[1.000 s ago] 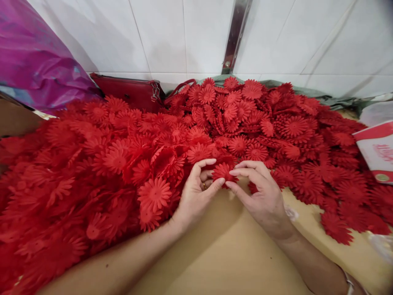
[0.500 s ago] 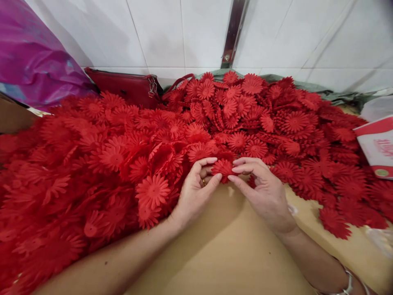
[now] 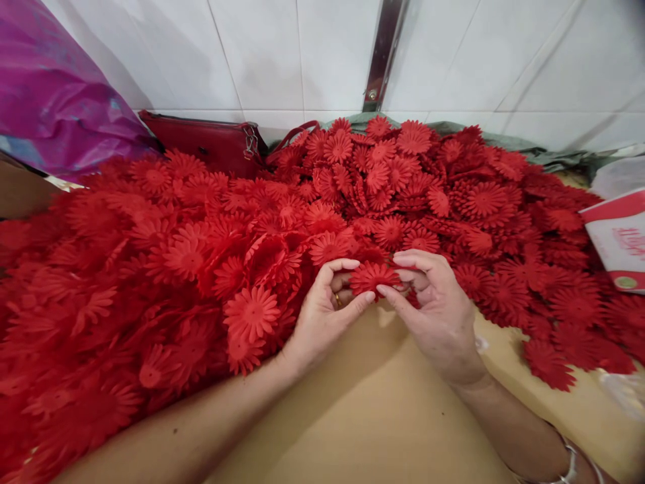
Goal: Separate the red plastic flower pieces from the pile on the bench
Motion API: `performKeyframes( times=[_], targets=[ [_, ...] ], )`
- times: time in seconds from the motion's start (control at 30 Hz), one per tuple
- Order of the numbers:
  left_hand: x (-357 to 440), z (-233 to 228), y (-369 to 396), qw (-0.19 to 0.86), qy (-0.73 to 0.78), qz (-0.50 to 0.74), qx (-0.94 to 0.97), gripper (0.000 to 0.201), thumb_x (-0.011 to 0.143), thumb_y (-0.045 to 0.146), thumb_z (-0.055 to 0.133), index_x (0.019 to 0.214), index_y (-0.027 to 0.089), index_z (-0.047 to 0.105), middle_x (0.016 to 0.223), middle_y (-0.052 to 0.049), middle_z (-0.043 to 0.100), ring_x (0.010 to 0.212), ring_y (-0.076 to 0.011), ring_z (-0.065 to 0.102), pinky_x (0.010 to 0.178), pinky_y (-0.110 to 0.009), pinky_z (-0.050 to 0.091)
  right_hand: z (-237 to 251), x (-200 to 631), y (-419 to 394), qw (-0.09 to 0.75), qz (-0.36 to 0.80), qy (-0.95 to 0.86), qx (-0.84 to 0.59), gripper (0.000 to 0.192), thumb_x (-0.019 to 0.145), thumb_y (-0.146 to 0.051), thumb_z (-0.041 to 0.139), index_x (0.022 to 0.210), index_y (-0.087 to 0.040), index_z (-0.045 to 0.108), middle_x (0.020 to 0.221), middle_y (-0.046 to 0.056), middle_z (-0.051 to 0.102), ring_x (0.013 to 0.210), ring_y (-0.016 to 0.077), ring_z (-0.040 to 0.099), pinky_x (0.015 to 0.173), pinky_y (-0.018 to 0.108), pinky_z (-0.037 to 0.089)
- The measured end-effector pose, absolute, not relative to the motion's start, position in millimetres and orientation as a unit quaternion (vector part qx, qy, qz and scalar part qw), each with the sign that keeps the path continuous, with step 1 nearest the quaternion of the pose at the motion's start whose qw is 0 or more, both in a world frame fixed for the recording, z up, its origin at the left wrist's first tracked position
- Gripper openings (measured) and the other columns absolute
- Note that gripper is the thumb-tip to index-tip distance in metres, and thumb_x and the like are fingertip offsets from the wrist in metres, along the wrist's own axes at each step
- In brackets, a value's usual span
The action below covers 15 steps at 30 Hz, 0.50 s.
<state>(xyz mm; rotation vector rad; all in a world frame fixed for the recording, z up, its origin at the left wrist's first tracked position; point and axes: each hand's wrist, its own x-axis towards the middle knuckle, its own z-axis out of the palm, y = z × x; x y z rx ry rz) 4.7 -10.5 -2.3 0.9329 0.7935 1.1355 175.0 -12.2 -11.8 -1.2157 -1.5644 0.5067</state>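
A small red fabric flower (image 3: 373,277) with many narrow petals sits between both of my hands at the near edge of a big pile of red flowers (image 3: 211,249). My left hand (image 3: 325,316) pinches its left side with thumb and forefinger; a ring shows on one finger. My right hand (image 3: 434,312) pinches its right side, thumb below and fingers curled over the top. The two hands nearly touch under the flower, just above the tan tabletop (image 3: 373,423).
A dark red handbag (image 3: 206,144) lies against the white tiled wall behind the pile. A purple plastic bag (image 3: 55,94) bulges at the far left. A red and white carton (image 3: 622,238) stands at the right edge. A metal strip (image 3: 381,57) runs up the wall.
My right hand's fingers have curled over the flower's top and closed on it. The flower now shows wider and flatter between the hands. The view dropped slightly after the earliest frame.
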Motion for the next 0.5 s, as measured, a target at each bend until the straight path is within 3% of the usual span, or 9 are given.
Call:
performKeyframes(
  times=[0.23,0.33,0.5],
  targets=[
    [4.0,-2.7,-10.9,0.664,0.362,0.501,0.421,0.047,0.085,0.019,0.074,0.125,0.023,0.049,0.117,-0.006,0.07,0.104,-0.0157,0.069,0.096,-0.03,0.053,-3.0,175.7,-13.0,0.476,0.157,-0.684,-0.531,0.006,0.087,-0.019,0.073,0.086,-0.024,0.07,0.114,0.006,0.062,0.107,0.0223,0.063,0.087,0.039,0.055],
    [3.9,-3.4,-10.4,0.671,0.353,0.501,0.418,0.046,0.086,0.02,0.074,0.125,0.023,0.049,0.116,-0.005,0.07,0.101,-0.0143,0.069,0.093,-0.028,0.053,0.8,176.8,-14.6,0.462,0.087,-0.705,-0.532,0.007,0.087,-0.02,0.074,0.081,-0.023,0.072,0.111,0.007,0.059,0.109,0.024,0.06,0.09,0.042,0.051],
    [2.4,-4.5,-9.6,0.677,0.342,0.5,0.417,0.042,0.088,0.025,0.073,0.123,0.023,0.051,0.113,-0.004,0.07,0.095,-0.0127,0.068,0.09,-0.027,0.052,1.6,176.3,-16.0,0.434,0.002,-0.766,-0.473,0.011,0.09,-0.015,0.07,0.086,-0.025,0.072,0.093,0.004,0.066,0.092,0.0214,0.059,0.084,0.041,0.049]
  ],
)
